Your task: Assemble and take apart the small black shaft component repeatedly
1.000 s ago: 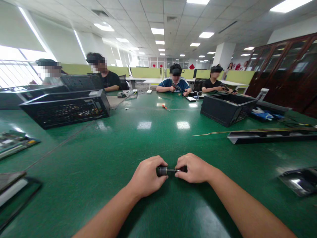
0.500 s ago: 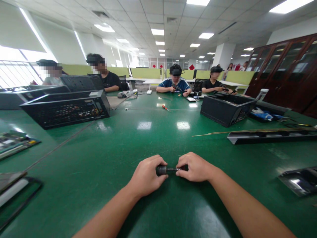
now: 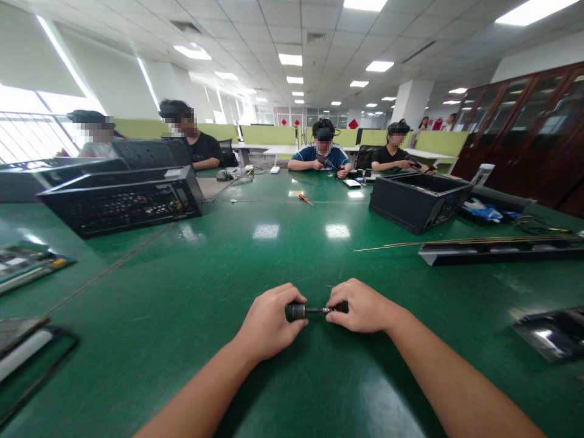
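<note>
My left hand (image 3: pixel 274 319) is closed around a black screwdriver with a thick round front end (image 3: pixel 297 312); the rest of its body is hidden in the palm. From that end a thin metal shaft (image 3: pixel 316 310) points right. My right hand (image 3: pixel 360 307) pinches the far end of the shaft, where a bit with a shiny part (image 3: pixel 327 309) shows between thumb and fingers. Exactly where bit and shaft meet is too small to make out. Both hands are held low over the green tabletop (image 3: pixel 292 255).
Black computer cases stand at the left (image 3: pixel 137 204) and right (image 3: pixel 413 201). A red screwdriver (image 3: pixel 305 198) lies farther back. Thin rods (image 3: pixel 387 246) rest by a black metal channel (image 3: pixel 493 252). Left are a circuit board (image 3: pixel 31 264) and a dark frame (image 3: pixel 68 344). Several people sit across the table.
The hands have moved slightly apart, and a little more of the shaft shows between them. Both keep their grip.
</note>
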{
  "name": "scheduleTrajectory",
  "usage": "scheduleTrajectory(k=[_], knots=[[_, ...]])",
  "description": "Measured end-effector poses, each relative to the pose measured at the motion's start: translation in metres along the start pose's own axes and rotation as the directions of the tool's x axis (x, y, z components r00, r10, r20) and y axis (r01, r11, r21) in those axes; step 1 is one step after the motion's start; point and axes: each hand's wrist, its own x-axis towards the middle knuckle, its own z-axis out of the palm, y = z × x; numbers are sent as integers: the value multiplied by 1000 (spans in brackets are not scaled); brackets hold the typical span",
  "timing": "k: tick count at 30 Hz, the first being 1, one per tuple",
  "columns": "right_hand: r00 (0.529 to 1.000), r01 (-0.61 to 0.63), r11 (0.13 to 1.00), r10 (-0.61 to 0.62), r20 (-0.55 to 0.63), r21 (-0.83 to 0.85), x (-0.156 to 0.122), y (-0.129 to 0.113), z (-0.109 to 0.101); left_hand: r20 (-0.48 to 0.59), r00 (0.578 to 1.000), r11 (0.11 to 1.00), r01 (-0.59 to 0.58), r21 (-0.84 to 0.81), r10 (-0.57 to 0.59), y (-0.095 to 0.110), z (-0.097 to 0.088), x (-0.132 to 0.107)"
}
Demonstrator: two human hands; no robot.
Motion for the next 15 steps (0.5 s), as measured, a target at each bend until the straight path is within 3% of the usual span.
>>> scheduleTrajectory(k=[15], knots=[[999, -29, 999, 29, 38, -17, -2, 0, -4, -10, 1000, 1000, -6, 18, 7, 0, 0, 0]])
